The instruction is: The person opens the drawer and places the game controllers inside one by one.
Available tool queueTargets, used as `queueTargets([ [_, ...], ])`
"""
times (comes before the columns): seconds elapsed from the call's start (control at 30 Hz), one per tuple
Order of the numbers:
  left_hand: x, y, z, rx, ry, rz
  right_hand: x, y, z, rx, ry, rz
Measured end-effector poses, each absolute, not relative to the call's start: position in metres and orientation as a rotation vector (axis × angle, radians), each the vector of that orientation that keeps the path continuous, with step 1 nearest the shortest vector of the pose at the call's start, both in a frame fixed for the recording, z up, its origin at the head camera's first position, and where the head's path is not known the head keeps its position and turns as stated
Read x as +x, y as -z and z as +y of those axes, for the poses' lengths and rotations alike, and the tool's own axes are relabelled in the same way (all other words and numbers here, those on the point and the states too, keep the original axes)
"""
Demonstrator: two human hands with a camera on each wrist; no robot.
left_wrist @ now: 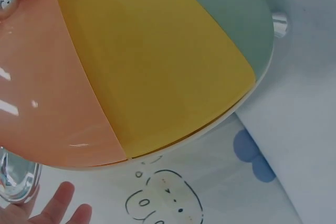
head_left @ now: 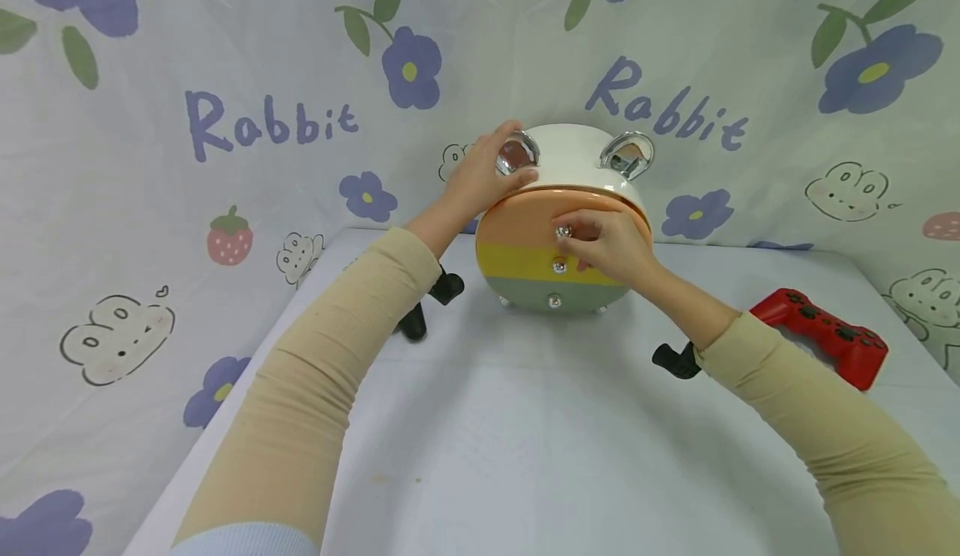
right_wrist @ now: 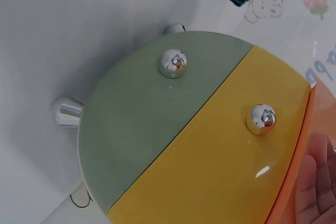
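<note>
A rounded mini drawer cabinet stands at the back of the table, with a white top, two chrome ear-shaped loops and chrome feet. Its front has an orange drawer, a yellow drawer and a green drawer, each with a round chrome knob. My left hand holds the cabinet around the left chrome ear, thumb in front. My right hand pinches the top knob on the orange drawer. In the right wrist view the orange drawer's edge juts slightly past the yellow front.
A red game controller lies on the table at the right, partly behind the right sleeve. Beside the left forearm lies a black object, partly hidden. A printed cloth hangs behind the white table.
</note>
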State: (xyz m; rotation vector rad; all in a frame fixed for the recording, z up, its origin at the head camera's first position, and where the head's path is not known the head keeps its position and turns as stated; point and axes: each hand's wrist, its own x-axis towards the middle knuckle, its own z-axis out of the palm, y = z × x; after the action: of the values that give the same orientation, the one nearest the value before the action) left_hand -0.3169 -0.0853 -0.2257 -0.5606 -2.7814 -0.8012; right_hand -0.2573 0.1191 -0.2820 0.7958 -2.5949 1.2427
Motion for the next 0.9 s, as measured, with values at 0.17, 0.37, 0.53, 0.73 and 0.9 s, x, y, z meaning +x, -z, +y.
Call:
queueTargets([
  [0.17, -0.318, 0.226, -0.085, -0.556, 0.802, -2.788, -0.262, 0.281, 0.120, 0.768, -1.288, -2.614],
  [0.37, -0.318, 0.226, -0.084, -0.553, 0.799, -2.789, -0.269, 0.282, 0.121, 0.752, -1.319, -2.623],
  [0.53, -0.317, 0.226, -0.084, -0.563, 0.811, -2.776, -0.273, 0.283, 0.123, 0.784, -1.306, -2.635],
  [0.73, -0.319, 0.227, -0.085, -0.570, 0.819, -2.774, -0.274, 0.281, 0.124, 0.791, -1.324, -2.657],
  [0.9, -0.321, 0.228, -0.085, -0.564, 0.818, -2.770, -0.275, 0.282, 0.125, 0.815, -1.331, -2.650],
])
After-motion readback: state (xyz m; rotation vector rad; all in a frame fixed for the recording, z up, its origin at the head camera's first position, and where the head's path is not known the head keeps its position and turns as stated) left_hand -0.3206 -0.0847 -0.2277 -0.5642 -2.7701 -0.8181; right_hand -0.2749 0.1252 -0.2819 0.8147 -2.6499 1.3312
